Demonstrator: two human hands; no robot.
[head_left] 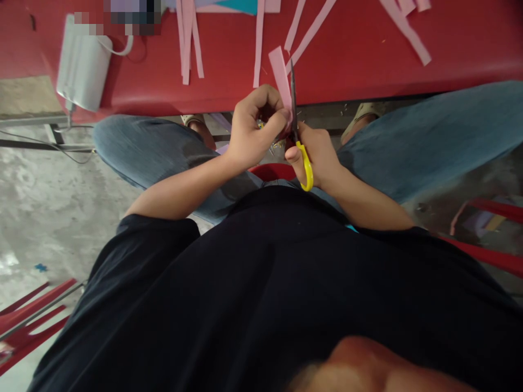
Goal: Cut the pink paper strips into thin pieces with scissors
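Between the thumb and fingers of my left hand (257, 122) is a pink strip (280, 68), its free end pointing up toward the table. My right hand (318, 152) grips scissors (306, 166) with yellow handles; the thumb is at the handle. The dark blades point away from me and lie right alongside the strip's right edge. I cannot tell whether the blades are touching it. Both hands are over my lap, just short of the table edge. On the table beyond, several more pink strips (258, 49) lie loose.
A red-covered table (229, 54) spans the far side. A white power bank (84, 65) with a cable sits at its left. Purple and blue sheets (237, 6) lie at the top edge. Red chairs (36, 321) stand at lower left and right. A red seat shows between my legs.
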